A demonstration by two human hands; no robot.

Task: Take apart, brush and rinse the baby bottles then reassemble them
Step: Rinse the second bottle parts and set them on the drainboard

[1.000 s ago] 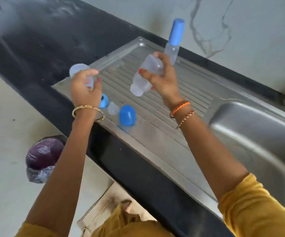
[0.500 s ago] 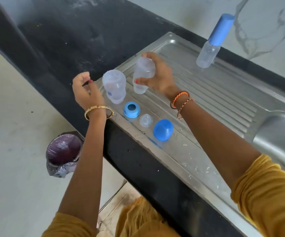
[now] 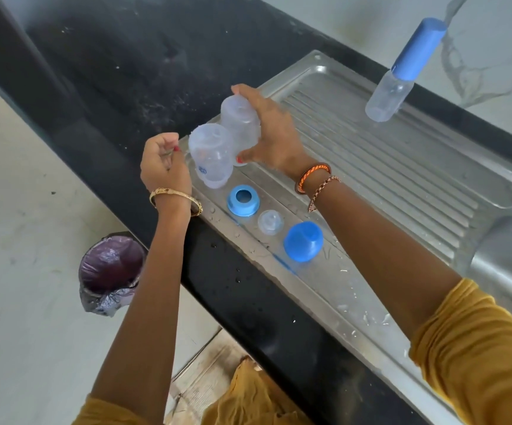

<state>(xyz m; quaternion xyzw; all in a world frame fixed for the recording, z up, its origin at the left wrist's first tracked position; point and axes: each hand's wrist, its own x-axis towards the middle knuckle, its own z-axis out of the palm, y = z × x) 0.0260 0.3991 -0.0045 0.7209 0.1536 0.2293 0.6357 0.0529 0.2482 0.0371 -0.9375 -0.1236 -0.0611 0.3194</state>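
- A stainless steel draining board (image 3: 371,167) is seen from above, set in a black counter, with two bare arms reaching in from below
- A clear, capless bottle body (image 3: 239,118) is gripped by the right hand (image 3: 273,133): the fingers are curled over its upper side and the thumb is pressed near its lower end
- This held bottle is tilted, its long axis running from upper left to lower right, and appears to be just above or touching the board at the far left corner
- A second clear bottle body (image 3: 210,154) is stood on the board directly beside it, the two touching or nearly so; which cannot be told
- The left hand (image 3: 164,164) is held just left of the standing bottle, fingers loosely curled, with nothing in its grasp
- The standing bottle lies between the two hands, nearer the left one
- In a row along the near edge are a blue screw ring (image 3: 243,200), a clear teat (image 3: 270,221) and a blue dome cap (image 3: 304,242), all apart from each other and within short reach of either hand
- A third, slimmer bottle with a tall blue cap (image 3: 402,72) is stood well apart at the far side, nearer the right arm
- Judged from this layout, one bottle is apart and the held body is about to be set down beside its twin
- A lined bin (image 3: 110,271) is on the floor below the left arm
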